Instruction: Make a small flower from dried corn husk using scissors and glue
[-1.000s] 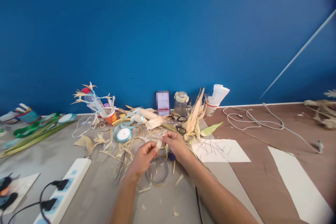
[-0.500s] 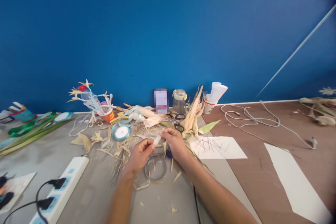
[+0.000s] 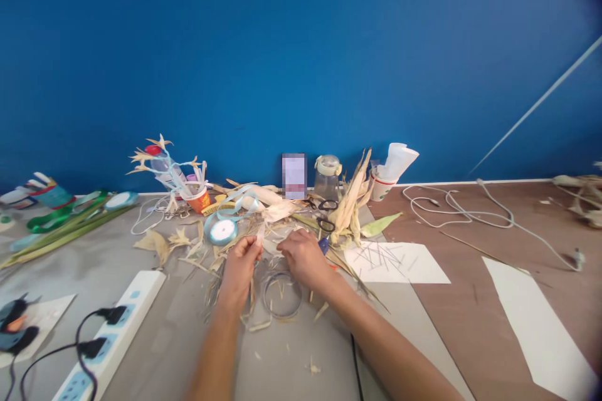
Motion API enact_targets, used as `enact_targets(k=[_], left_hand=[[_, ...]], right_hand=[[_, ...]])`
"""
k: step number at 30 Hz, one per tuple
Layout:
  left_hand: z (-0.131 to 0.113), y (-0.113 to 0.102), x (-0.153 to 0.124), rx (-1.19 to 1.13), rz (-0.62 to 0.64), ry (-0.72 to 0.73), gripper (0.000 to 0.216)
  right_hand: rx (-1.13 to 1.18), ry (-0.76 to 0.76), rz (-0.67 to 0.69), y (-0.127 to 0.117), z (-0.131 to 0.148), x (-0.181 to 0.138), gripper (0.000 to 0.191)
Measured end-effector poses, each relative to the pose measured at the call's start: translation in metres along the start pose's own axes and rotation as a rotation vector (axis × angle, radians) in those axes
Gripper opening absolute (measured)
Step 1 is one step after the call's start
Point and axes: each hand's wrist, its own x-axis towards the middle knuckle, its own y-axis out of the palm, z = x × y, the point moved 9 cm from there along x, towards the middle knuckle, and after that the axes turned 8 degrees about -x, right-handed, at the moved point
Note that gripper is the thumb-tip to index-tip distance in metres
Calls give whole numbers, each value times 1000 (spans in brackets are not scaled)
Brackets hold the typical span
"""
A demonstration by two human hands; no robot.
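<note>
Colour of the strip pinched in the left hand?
The strip is pale off-white; head view shows it best.

The strip (image 3: 260, 235) is small and narrow, a pale, faintly pinkish cream. Pinched in the left fingers (image 3: 246, 244), it stands nearly upright above the worktop (image 3: 183, 351), free end uppermost, lower end hidden; though blurred, it is probably husk.

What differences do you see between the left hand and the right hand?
The left hand pinches a pale strip; the right hand is apart from that strip, and whether it holds anything is unclear. The left hand is nearer the ribbon spool, the right hand nearer the blue object. Both hands are bare.
</note>
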Motion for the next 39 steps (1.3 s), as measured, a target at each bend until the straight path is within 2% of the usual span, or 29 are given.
enact_targets(k=[2, 4, 7, 14, 22, 30, 34, 39], left_hand=[[-1, -1, 0, 9, -10, 2, 32], [-3, -1, -1, 20, -20, 5, 30], [-3, 0, -1, 36, -16, 3, 27], [3, -1, -1, 54, -17, -26, 20], [5, 0, -1, 49, -10, -53, 21], [2, 1, -3, 43, -17, -46, 22], [1, 2, -3, 39, -13, -38, 21], [2, 4, -2, 59, 23, -26, 20]], right_hand=[[-158, -42, 86, 9, 6, -2, 18], [-220, -65, 127, 13, 9, -3, 17], [-206, -95, 158, 12, 12, -4, 17], [-196, -284, 297, 21, 25, -20, 11], [-295, -367, 310, 29, 32, -27, 15], [-342, -375, 362, 39, 36, -28, 17], [-338, -368, 328, 28, 36, -25, 16], [-148, -292, 278, 2, 30, -15, 12]])
